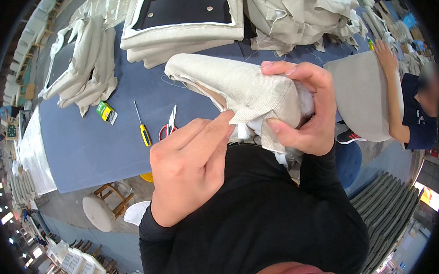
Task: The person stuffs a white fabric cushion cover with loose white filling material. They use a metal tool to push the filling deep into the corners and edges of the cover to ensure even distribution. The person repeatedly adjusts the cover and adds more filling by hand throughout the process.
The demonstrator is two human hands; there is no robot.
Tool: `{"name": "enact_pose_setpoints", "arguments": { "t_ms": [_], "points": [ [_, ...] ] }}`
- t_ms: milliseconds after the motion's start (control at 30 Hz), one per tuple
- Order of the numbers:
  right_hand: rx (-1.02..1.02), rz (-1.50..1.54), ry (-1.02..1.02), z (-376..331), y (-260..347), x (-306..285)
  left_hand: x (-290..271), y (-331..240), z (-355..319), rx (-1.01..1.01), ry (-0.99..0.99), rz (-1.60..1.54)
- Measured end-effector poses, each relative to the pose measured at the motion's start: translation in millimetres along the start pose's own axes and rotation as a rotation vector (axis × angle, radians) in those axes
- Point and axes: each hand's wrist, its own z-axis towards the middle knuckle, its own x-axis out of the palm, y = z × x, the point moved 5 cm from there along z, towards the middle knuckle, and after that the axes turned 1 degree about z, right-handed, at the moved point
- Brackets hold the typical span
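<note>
A cream fabric-covered padded piece (227,80) is held up in front of me, above the near edge of the blue-topped table (88,157). My right hand (316,140) grips its right end, fingers over the top and thumb on the loose fabric below. White stuffing (304,100) shows at that end, beside my palm. With thumb and fingertips together, my left hand (189,163) pinches the fabric's lower edge near the middle. The fabric hangs as a loose flap between my two hands. Part of the underside is hidden by my fingers.
On the table lie a yellow-handled screwdriver (144,133), red-handled scissors (168,127) and a green-yellow packet (106,112). Padded panels (186,40) and cream covers (297,16) are piled behind. A co-worker (419,108) at right touches a grey panel (360,96). A stool (99,212) stands lower left.
</note>
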Motion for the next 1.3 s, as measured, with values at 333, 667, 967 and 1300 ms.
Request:
{"name": "enact_pose_setpoints", "arguments": {
  "t_ms": [333, 667, 967, 1300],
  "points": [
    [0.020, 0.056, -0.010, -9.1, 5.1, 6.6, -15.7, -21.7, 6.4, -0.056, 0.121, 0.093],
    [-0.097, -0.103, 0.051, -6.4, 15.5, 9.7, -29.1, -9.1, -10.7, -0.064, 0.154, 0.094],
    [-0.154, -0.272, 0.241, -6.9, 25.3, 11.1, -24.1, 26.4, -2.4, -0.009, 0.184, -0.343],
    [0.120, 0.022, -0.039, -20.3, 17.5, 0.5, 4.9, 29.0, -26.6, 0.110, 0.361, -0.604]
  ]
}}
